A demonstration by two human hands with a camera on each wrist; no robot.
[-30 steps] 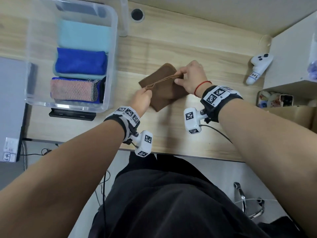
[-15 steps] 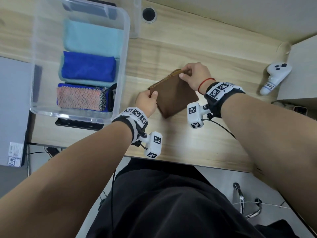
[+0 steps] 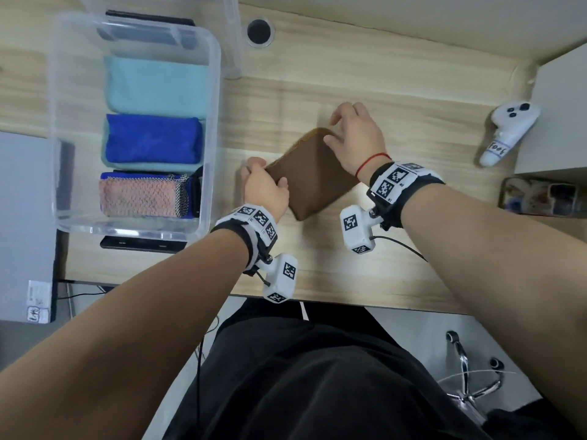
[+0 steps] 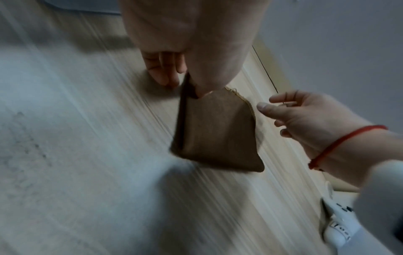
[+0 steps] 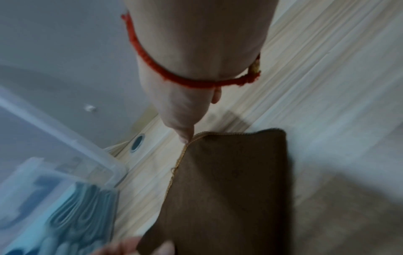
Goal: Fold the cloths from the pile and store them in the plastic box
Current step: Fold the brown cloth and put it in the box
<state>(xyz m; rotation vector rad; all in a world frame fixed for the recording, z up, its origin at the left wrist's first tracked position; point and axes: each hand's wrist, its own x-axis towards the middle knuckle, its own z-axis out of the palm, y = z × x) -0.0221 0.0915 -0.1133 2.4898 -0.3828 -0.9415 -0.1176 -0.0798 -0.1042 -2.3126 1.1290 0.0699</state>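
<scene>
Pinching the folded brown cloth (image 3: pixel 313 176), left hand (image 3: pixel 265 188); controller (image 3: pixel 508 128) label illegible.

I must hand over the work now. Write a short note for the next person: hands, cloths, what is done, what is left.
Left hand: pinches the near-left corner of the folded brown cloth, thumb on top.
Right hand: open, fingers spread at the cloth's far edge, gripping nothing.
Plastic box: already holds folded light blue, dark blue and pink cloths.
Done: brown cloth folded, lying on the desk.
Left: place it in the box.
</scene>
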